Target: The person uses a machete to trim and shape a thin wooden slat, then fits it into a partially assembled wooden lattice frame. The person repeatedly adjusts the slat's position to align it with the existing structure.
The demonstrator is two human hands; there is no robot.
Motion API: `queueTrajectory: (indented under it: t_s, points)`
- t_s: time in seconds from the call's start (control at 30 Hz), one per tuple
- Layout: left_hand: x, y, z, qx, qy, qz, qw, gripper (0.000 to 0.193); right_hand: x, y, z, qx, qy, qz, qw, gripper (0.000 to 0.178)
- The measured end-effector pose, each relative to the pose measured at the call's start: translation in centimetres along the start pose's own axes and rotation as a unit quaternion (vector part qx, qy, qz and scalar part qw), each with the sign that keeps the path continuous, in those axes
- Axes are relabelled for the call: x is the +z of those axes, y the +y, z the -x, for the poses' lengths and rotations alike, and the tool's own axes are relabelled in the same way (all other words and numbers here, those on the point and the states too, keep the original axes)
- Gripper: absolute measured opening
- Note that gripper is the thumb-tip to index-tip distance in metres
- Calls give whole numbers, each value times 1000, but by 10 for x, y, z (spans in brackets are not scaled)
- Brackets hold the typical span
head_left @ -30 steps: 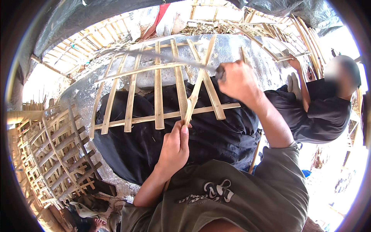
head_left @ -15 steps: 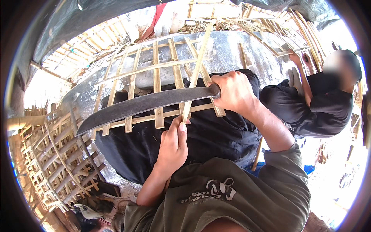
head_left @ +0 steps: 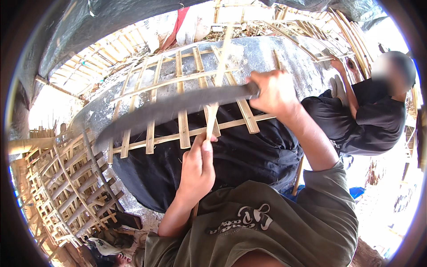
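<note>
My right hand (head_left: 274,94) grips the dark handle of a machete (head_left: 178,101), whose long, slightly blurred blade points to the left. Between the thumb and fingers of my left hand (head_left: 199,167) is the near end of a split bamboo strip (head_left: 221,66), which slants up and away. The blade crosses over this strip; whether it touches cannot be made out. Beneath both lies a bamboo lattice (head_left: 182,127) of upright slats woven with cross strips. It rests across my lap, over black cloth (head_left: 164,180).
To the right, a person in black (head_left: 356,111) sits with a hand at another bamboo frame (head_left: 336,58). Stacked bamboo lattices (head_left: 66,187) stand at the lower left. A grey, worn surface (head_left: 262,53) stretches beyond my lap, and dark sheeting (head_left: 62,40) hangs overhead.
The machete and my right hand have shifted slightly up and right, the blade now blurred. The held strip has swung to a steeper angle, its far end moving left.
</note>
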State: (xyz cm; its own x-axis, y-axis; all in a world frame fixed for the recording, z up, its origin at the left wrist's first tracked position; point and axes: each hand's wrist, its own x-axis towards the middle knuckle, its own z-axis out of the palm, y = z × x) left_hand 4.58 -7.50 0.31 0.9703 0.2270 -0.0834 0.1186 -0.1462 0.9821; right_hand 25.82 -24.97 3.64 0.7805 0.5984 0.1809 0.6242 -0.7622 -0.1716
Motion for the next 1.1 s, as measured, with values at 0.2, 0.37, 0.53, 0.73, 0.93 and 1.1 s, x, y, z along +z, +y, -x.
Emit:
queueTrajectory:
  t_s: [0.2, 0.37, 0.53, 0.73, 0.93, 1.1]
  points:
    - [-3, -4, 4, -8, 12, -57, 998, 23, 3, 41, -3, 45, 35, 27, 998, 15]
    - [13, 1, -6, 15, -11, -92, 996, 25, 6, -9, 12, -60, -62, 14, 996, 21]
    - [8, 2, -3, 27, 17, -71, 997, 27, 13, -7, 2, -49, -59, 12, 997, 31]
    - [3, 3, -3, 28, 25, -63, 997, 28, 13, -5, -8, -50, -26, 18, 998, 33]
    - [1, 1, -3, 34, 27, -67, 997, 28, 13, -2, -11, -41, -1, 34, 999, 30]
    - [-12, 7, 5, 9, 20, -100, 995, 25, 4, 26, -32, 53, 40, 42, 997, 23]
